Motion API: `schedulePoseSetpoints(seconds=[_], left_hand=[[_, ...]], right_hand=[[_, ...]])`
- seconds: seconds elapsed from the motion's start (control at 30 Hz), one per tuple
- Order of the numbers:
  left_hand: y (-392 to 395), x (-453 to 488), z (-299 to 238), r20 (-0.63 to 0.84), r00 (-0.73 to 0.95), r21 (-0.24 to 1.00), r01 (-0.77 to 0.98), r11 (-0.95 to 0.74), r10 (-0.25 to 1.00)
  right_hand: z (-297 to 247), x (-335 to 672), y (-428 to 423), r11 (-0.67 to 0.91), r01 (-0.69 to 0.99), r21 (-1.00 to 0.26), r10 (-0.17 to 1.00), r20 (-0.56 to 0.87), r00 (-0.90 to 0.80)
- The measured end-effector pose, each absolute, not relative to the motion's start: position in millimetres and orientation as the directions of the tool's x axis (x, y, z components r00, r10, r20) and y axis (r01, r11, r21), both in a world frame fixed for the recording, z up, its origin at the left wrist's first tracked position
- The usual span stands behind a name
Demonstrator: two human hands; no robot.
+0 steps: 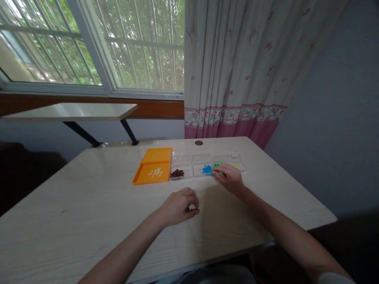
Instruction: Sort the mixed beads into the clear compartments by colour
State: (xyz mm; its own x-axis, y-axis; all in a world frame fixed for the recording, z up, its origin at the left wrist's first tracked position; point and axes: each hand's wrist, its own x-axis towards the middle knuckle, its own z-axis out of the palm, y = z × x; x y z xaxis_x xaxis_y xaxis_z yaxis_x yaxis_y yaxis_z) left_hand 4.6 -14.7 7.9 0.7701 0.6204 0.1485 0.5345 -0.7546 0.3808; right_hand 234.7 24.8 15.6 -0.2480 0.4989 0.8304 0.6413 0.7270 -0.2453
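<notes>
My left hand [180, 206] is raised over the table, fingers curled, pinching a small dark brown piece [194, 209] near the thumb tip; a bit of white shows beside it. At the clear compartment box [189, 176], my right hand [228, 177] is closed in a pinch, with a small bit of green at its fingertips. Just left of those fingertips are small blue pieces [206, 169]. Green pieces [217, 165] lie partly behind the hand, and a yellow piece [236, 165] sits farther right. Dark brown pieces [177, 173] fill part of the left compartment.
An open orange case [142, 173] adjoins the clear box and holds several small white pieces [155, 172]. On the table [89, 213], a raised shelf [74, 111] stands at the back left. A round cable hole [198, 142] is near the back edge, before the curtain [225, 79].
</notes>
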Motion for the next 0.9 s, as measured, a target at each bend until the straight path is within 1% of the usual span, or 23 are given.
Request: schedulePoseSetpoints(seconds=[0.1,0.27,0.4,0.47,0.6,0.7,0.8,0.9], left_hand=[[-13.8,4.8,7.5,0.149,0.774,0.378,0.531,-0.759,0.616],[-12.4,5.6,7.5,0.134,0.789,0.398,0.511,-0.762,0.600],[-13.4,5.5,9.3,0.138,0.794,0.451,0.481,-0.752,0.591],[-13.7,4.9,10.0,0.156,0.779,0.495,0.470,-0.730,0.607],[-11.4,3.0,8.0,0.220,0.694,0.568,0.480,-0.668,0.686],[-7.7,1.2,4.7,0.257,0.647,0.571,0.498,-0.653,0.718],[-5.0,-0.6,2.8,0.268,0.622,0.554,0.525,-0.646,0.736],[-4.1,-1.7,2.9,0.281,0.606,0.535,0.544,-0.646,0.744]], right_hand=[[15.2,232.7,24.1,0.735,0.633,-0.243,0.492,0.834,-0.250],[13.9,233.0,25.7,0.784,0.589,-0.197,0.410,0.877,-0.253],[14.2,233.5,25.6,0.781,0.591,-0.202,0.416,0.874,-0.250],[14.4,233.3,25.1,0.777,0.594,-0.208,0.425,0.870,-0.251],[14.2,236.2,26.8,0.765,0.607,-0.217,0.445,0.859,-0.253],[14.3,244.8,32.8,0.729,0.645,-0.231,0.506,0.815,-0.280],[13.2,258.2,42.1,0.618,0.740,-0.266,0.658,0.690,-0.302],[9.0,272.2,51.7,0.489,0.826,-0.282,0.776,0.573,-0.263]])
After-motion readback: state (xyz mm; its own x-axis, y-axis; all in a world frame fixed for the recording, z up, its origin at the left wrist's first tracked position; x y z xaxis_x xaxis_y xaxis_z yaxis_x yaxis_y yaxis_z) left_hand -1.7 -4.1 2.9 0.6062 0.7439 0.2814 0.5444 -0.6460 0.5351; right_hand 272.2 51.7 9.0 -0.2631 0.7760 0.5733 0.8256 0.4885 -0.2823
